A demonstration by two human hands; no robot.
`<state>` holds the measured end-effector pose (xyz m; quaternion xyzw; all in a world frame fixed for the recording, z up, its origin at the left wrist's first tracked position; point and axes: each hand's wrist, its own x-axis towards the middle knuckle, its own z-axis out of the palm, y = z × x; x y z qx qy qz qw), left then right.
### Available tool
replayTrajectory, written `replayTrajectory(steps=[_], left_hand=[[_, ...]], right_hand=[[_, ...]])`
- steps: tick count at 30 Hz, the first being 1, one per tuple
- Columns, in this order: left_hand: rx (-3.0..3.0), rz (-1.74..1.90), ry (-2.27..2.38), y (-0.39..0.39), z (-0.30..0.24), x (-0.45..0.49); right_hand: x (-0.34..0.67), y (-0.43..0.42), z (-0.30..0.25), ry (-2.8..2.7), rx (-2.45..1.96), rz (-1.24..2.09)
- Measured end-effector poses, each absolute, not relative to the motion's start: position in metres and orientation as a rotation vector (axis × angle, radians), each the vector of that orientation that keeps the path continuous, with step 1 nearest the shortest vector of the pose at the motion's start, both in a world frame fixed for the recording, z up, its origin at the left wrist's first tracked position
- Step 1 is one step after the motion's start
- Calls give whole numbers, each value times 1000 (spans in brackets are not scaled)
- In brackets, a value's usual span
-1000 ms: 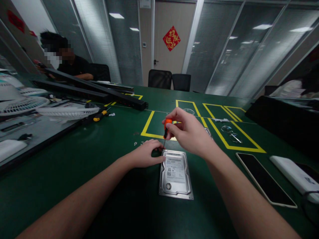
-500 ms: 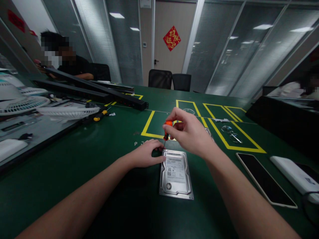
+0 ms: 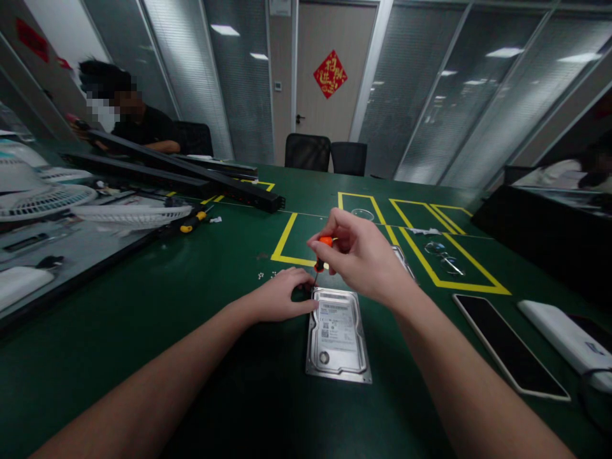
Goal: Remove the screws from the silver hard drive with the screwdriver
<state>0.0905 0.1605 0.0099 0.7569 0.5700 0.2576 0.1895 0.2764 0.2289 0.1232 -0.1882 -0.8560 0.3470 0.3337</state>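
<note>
A silver hard drive (image 3: 337,335) lies flat on the green table, its labelled side up. My right hand (image 3: 361,255) is closed round the orange and black handle of a screwdriver (image 3: 320,262), which stands slightly tilted. Its tip meets the drive's far left corner; the screw itself is too small to make out. At that same corner, my left hand (image 3: 282,294) grips the edge, its thumb on the drive's left side and its fingers curled close to the shaft. Several tiny screws (image 3: 261,276) lie just beyond my left hand.
Right of the drive are a phone (image 3: 509,344) and a white power bank (image 3: 564,338). Glasses (image 3: 444,258) rest inside yellow tape lines. Partly behind my right hand is another metal piece (image 3: 404,261). To the left are a yellow-black screwdriver (image 3: 193,222), fan parts and black bars; a person sits beyond.
My right hand's fingers have shifted slightly round the screwdriver handle. The tip stays at the same corner, and my left hand and the drive have not moved.
</note>
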Motion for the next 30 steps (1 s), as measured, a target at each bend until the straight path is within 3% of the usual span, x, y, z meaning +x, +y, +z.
replayTrajectory(steps=[30], left_hand=[[2121,714,1602,161,10,90]], right_hand=[[274,232,121,-2127,-551,1161]])
